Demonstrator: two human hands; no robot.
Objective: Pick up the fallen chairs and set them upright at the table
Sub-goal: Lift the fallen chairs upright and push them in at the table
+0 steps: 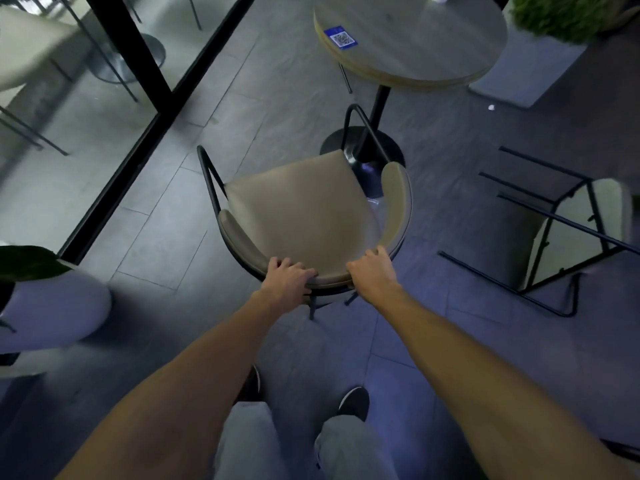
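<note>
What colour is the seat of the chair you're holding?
The seat is beige, on a black metal frame. The head view shows it best.

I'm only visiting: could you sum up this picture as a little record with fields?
held chair: beige padded chair with black metal frame, seat up, facing the table
left hand: grips its curved backrest
right hand: grips the backrest too
table: round grey-topped pedestal table, just beyond
fallen chair: second beige chair with black legs, on its side at right
</note>
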